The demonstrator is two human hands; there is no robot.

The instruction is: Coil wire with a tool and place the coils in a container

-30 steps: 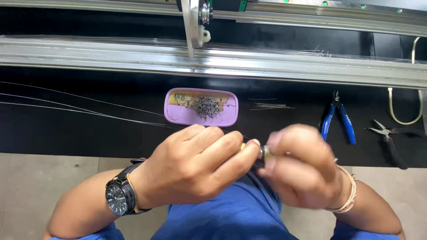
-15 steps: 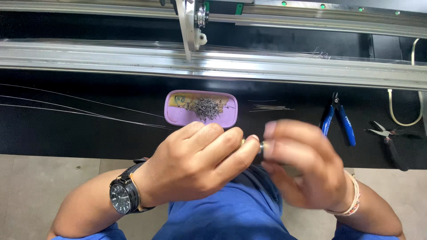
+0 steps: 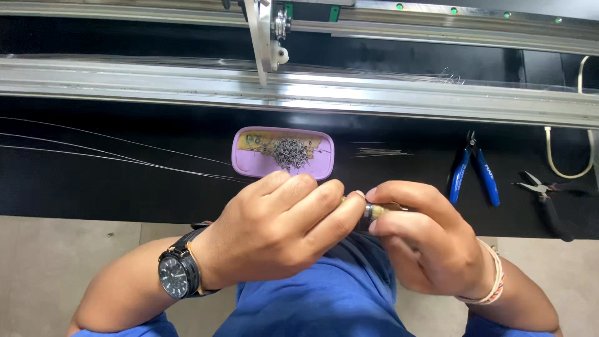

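Pinching a small metal-banded piece (image 3: 373,211) between them, the left hand (image 3: 274,231) and right hand (image 3: 424,234) close over it just in front of the purple tray (image 3: 249,163) on the black tabletop (image 3: 93,187); fingers hide most of it.

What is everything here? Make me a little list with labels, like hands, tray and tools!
left hand: wears a black wristwatch, pinches a small metal piece
right hand: wears a bracelet, grips the same piece
tray: purple, holds a pile of tiny metal pins
tools: blue-handled cutters, black-handled pliers
wires: thin, lying on the black bench
behind: metal rail
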